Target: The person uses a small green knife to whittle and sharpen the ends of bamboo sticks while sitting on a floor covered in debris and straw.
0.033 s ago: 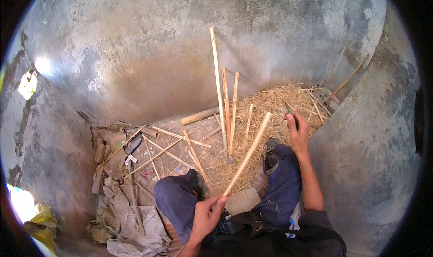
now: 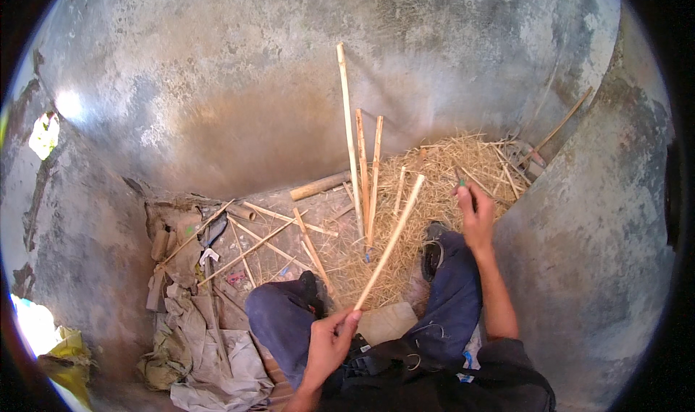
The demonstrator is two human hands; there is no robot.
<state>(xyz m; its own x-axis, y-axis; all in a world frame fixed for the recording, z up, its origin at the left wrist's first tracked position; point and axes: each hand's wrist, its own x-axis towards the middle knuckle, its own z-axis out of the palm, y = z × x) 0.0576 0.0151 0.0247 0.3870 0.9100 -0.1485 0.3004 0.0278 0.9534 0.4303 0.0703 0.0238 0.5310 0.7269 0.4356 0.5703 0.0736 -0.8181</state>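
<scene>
My left hand is closed on the lower end of a pale peeled stick, which slants up and away to the right, its far end free above the shavings. In my right hand, the fingers are closed round the green handle of a small knife. Its thin blade points up and away, apart from the stick. Below and beyond both hands lies a heap of straw-coloured shavings. A pale, flat block-like piece sits between my legs, close to my left hand.
Three long sticks lean against the far wall. Thinner sticks lie crossed on the floor at left, near a thick bamboo pole. Crumpled grey sacking lies at lower left. A curved wall stands close at right.
The stick's far end has swung slightly left, and my left hand has shifted a little left with it. My right hand and the knife have moved slightly left.
</scene>
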